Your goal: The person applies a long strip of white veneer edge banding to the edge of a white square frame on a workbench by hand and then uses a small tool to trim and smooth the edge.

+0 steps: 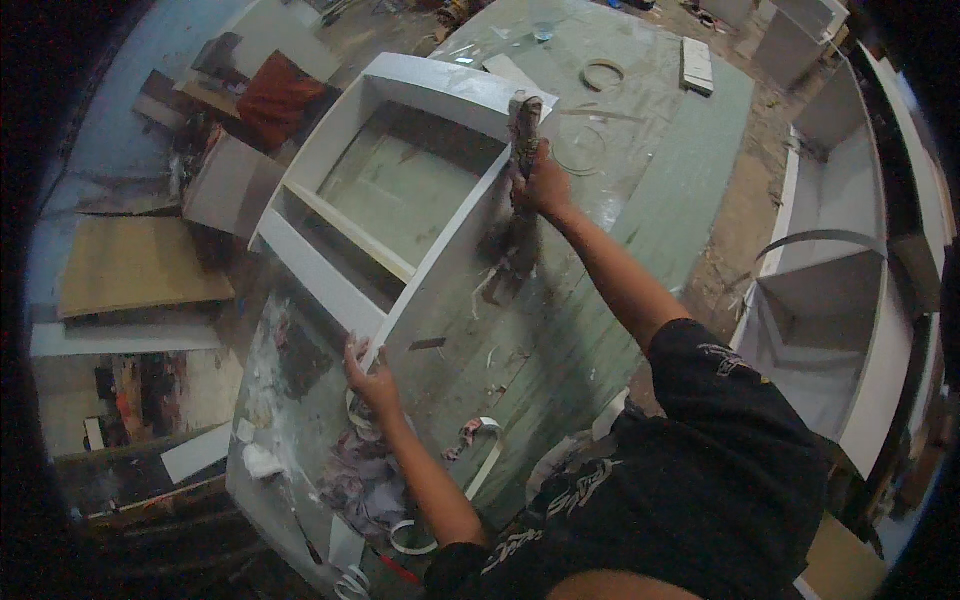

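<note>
While the greenish desk (675, 165) fills the middle of the view, littered with scraps, a pale open cabinet (835, 190) stands beyond its right side. On the desk, toward the left, lies a white frame (440, 82), set aslant, with a crossbar parting a wide opening from a narrow one. Past the desk's left side sits a tan board (145, 265). A greyish-purple rag (365, 485) lies crumpled near the desk's lower edge, below the frame. The right hand (545, 185) is closed around a mottled tool (524, 130), upright beside the frame's far right corner; its exact kind is too blurred to tell. The left hand (371, 382) grips the frame's near corner, fingers bent over the edge. Near the far end of the desk rest a pale coil (603, 75) and a clear cup (543, 28). Smallest is a white wad (262, 461), left of the rag.
</note>
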Available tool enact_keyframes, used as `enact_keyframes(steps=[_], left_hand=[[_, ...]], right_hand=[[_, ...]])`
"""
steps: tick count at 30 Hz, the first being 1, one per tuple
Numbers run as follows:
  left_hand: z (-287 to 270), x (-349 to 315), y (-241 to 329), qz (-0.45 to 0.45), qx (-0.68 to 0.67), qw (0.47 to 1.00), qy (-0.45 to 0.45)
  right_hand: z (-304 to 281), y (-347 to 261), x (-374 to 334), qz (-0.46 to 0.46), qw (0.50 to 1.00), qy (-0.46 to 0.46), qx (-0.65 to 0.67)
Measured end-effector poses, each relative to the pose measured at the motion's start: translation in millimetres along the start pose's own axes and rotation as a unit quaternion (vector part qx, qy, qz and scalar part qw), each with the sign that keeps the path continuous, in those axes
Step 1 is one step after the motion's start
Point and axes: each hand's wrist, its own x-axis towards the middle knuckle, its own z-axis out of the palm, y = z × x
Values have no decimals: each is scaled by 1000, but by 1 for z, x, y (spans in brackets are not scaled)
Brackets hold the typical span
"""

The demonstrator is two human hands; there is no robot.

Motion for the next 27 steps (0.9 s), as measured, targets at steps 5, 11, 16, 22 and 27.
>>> enact_keyframes(steps=[5, 11, 16, 22, 27], left_hand=[[6, -2, -25, -1, -47, 999, 8], [7, 1, -36, 40, -50, 998, 26], [-7, 1, -18, 13, -51, 998, 30], [-27, -14, -25, -121, -119, 985, 17], [-42, -25, -58, -136, -191, 972, 17]], right_hand=[[-6, 3, 11, 50, 998, 22, -24], [-9, -5, 4, -34, 998, 54, 30], [-1, -40, -34, -78, 992, -94, -31], [29, -102, -107, -208, 958, -198, -17], [70, -160, -173, -276, 934, -226, 25]])
